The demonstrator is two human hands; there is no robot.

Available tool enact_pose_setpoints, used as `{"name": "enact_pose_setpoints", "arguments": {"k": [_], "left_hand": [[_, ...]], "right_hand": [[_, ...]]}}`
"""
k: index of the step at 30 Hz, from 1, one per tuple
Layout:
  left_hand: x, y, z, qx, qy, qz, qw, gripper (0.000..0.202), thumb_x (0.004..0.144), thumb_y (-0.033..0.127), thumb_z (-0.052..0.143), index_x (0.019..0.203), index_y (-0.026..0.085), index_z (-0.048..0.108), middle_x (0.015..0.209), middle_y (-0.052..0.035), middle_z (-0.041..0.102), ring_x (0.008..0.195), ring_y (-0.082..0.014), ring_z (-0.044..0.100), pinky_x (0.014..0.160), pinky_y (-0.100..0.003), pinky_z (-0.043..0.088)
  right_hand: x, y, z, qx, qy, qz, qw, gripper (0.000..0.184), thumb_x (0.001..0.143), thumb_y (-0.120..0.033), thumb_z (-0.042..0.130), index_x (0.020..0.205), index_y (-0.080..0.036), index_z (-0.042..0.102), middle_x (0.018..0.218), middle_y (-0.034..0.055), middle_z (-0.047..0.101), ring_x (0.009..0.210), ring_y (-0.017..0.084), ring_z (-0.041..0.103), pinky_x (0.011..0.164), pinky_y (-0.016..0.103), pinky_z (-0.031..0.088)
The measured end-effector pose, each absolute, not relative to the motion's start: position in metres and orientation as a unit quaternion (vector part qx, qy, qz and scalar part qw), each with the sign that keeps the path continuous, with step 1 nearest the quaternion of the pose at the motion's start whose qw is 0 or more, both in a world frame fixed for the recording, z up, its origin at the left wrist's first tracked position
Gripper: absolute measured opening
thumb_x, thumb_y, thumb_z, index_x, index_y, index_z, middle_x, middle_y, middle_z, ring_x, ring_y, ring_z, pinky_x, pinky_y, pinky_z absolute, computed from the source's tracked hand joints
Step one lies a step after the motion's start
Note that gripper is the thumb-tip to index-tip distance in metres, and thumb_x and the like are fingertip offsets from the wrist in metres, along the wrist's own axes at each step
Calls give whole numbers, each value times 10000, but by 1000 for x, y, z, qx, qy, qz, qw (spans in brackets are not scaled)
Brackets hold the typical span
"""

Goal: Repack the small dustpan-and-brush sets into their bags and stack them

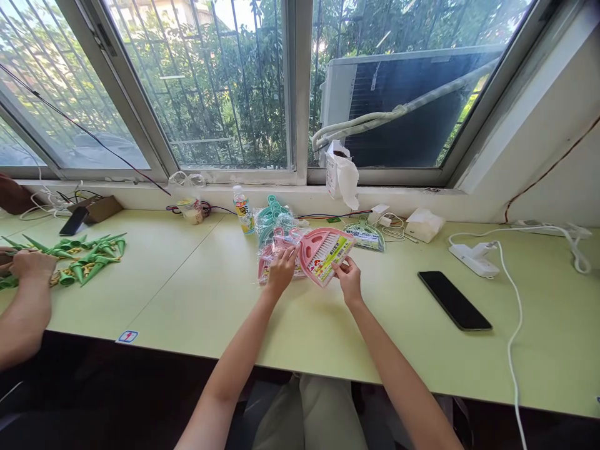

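Note:
A pink mini dustpan with a brush and a printed label [323, 252] is held just above the pale green table [197, 300]. My left hand [281, 272] grips its left edge with curled fingers. My right hand [347, 278] pinches its lower right edge. Behind it lies a pile of the same sets in clear wrappers, pink ones [269, 253] in front and teal ones [272, 219] further back. One teal dustpan set [365, 236] lies apart to the right.
A black phone [454, 300] lies to the right, with a white charger and cable [475, 257] beyond it. A small bottle [244, 211] stands by the window. At far left another person's hand [28, 265] rests on green cones [84, 259].

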State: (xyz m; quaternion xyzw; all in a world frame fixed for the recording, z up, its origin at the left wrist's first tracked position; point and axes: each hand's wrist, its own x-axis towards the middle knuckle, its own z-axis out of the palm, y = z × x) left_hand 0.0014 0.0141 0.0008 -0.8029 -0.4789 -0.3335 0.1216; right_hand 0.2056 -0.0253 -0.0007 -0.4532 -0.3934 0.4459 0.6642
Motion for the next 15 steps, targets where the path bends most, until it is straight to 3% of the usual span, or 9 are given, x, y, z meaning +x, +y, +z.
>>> {"name": "enact_pose_setpoints", "arguments": {"k": [5,8,11,13,15], "left_hand": [[7,9,3,-838,-401,-341,144,434,916,145,373,1322,205,515,1237,-92,614,1141,-204,559,969,-331,460],[15,0,7,-845,-354,-386,106,409,911,218,430,1309,258,519,1265,-69,597,1199,-202,522,1106,-403,328],[22,-6,11,-741,-411,-528,63,473,881,346,514,1342,257,457,1424,-93,439,1358,-251,344,1173,-506,85],[24,-5,15,-598,-470,-649,12,633,848,429,561,1405,231,334,1518,-117,265,1423,-259,200,1173,-491,77],[22,-1,21,-483,-481,-723,-114,758,825,481,583,1443,241,214,1552,-109,165,1436,-235,160,1166,-430,166]], "right_hand": [[202,-25,0,-422,-416,507,626,514,582,-444,797,975,-186,589,857,67,740,756,243,700,697,406,583],[202,-23,-3,-411,-403,521,630,522,569,-435,809,980,-194,596,884,63,740,773,237,701,724,408,580],[205,-22,-3,-395,-378,523,654,499,582,-410,808,979,-200,590,904,57,737,797,228,698,743,407,580],[206,-23,-2,-384,-361,521,671,487,586,-393,806,974,-201,585,906,56,735,814,228,694,747,406,581],[207,-23,-1,-372,-350,523,682,481,587,-381,806,973,-201,582,914,57,733,829,228,692,754,406,580]]}}
